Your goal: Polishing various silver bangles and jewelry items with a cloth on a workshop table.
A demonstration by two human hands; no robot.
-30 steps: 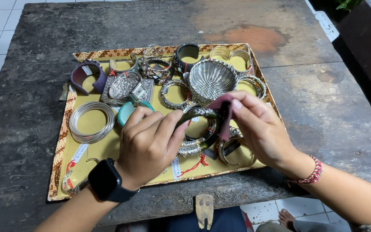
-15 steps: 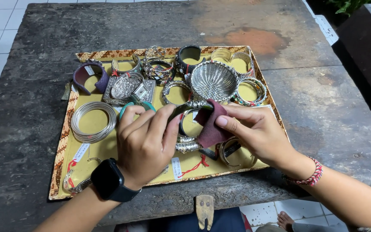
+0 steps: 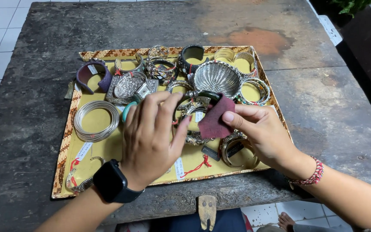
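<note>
Pinched between the thumb and fingertips of the right hand (image 3: 265, 133) was a small maroon cloth (image 3: 214, 120), pressed against a silver bracelet (image 3: 193, 112) that the left hand (image 3: 151, 137) steadied, its fingers curled over the band and its thumb side hidden from the camera. Both hands worked above a dark, worn stone table (image 3: 44, 51), on which lay a yellow tray (image 3: 108, 148) with a patterned woven border. The tray was crowded: a stack of thin silver bangles (image 3: 96, 120) lay at the left, a shell-shaped silver dish (image 3: 217, 78) just behind the cloth, a purple cuff (image 3: 92, 75) at the far left corner and a dark cuff (image 3: 192, 55) at the back edge. A black watch (image 3: 112, 182) sat on the left wrist, a red beaded band (image 3: 312, 174) on the right. The step looked like rubbing the bracelet with the cloth; going on would call for turning the band under the left fingers to bring a fresh stretch against the cloth.
</note>
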